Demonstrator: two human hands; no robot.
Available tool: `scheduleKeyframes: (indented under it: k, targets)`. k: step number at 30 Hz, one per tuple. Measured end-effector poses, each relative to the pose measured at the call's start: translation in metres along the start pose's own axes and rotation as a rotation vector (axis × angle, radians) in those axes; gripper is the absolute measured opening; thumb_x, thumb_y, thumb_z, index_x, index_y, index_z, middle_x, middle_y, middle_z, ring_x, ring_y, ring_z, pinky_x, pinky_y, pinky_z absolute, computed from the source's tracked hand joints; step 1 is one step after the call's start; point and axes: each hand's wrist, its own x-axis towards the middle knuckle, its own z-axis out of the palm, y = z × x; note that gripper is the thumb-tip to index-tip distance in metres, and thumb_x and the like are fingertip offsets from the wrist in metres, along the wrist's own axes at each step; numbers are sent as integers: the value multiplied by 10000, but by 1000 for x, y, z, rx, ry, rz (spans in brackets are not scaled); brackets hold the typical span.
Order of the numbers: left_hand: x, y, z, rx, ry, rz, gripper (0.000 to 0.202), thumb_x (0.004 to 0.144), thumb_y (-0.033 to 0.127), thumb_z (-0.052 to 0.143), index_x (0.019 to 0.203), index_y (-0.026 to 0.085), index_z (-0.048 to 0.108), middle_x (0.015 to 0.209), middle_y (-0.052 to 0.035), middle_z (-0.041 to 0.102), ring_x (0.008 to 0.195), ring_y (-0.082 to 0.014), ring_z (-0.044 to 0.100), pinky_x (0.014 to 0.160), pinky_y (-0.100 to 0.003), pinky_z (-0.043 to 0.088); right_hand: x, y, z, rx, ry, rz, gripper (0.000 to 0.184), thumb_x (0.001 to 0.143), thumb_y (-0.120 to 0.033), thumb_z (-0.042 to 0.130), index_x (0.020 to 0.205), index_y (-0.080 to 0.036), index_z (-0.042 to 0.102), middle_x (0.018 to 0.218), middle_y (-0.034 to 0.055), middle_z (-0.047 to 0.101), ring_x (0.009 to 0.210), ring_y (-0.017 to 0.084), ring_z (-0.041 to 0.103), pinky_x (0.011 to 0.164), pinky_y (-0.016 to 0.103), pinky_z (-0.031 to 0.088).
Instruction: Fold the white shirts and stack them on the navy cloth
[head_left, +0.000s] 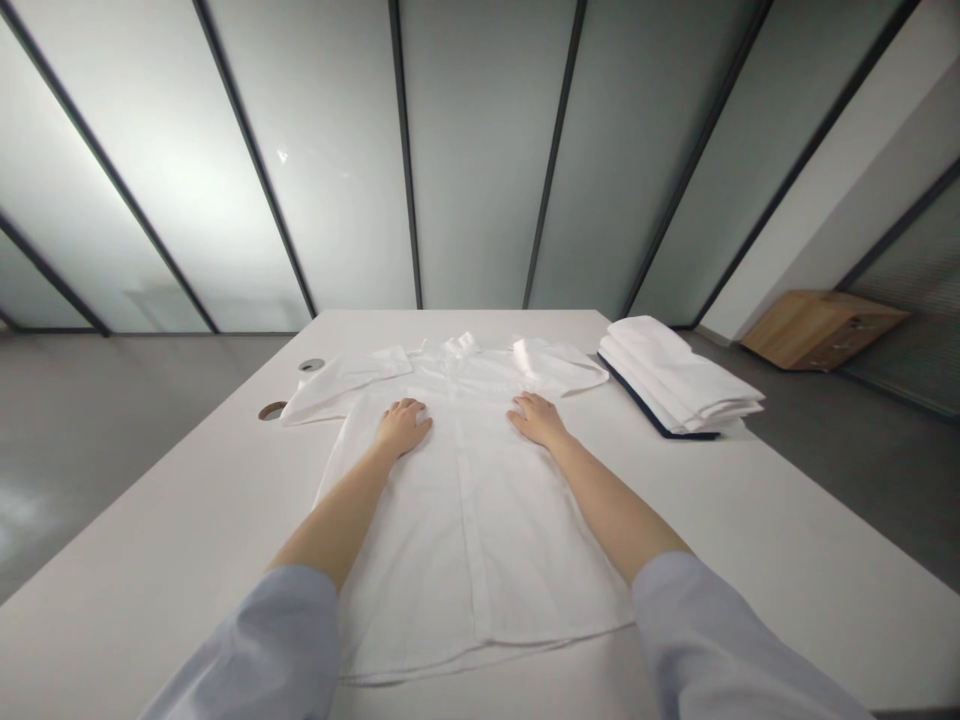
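Note:
A white short-sleeved shirt (465, 520) lies spread flat on the white table (787, 540), collar at the far end, button placket running down the middle. My left hand (403, 425) rests palm down on the shirt's chest, left of the placket, fingers flat and together. Right of the placket, my right hand (536, 418) lies flat on the chest at about the same height, fingers stretched out. Both sleeves of the shirt stretch sideways near the collar. Neither hand holds anything.
A stack of folded white garments (679, 375) sits on a dark board at the table's far right. Two round cable holes (273, 410) are in the table's left side. A wooden cabinet (821, 328) stands on the floor at the right. Frosted glass panels are behind.

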Motion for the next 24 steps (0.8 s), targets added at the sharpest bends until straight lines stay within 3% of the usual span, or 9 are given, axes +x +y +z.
scheduleKeyframes:
  k: [24]
  targets:
    - [-2,-1,0,-36,-11,-8,410,864,385,479,1234,245,585,1333,-55,554,1217,-239,495,1014,-347,391,-4,1,-2,14,-20,14,471,929,-408,421,1344,-208,521,1477,90,417,1356,250,366,1090,378,301]
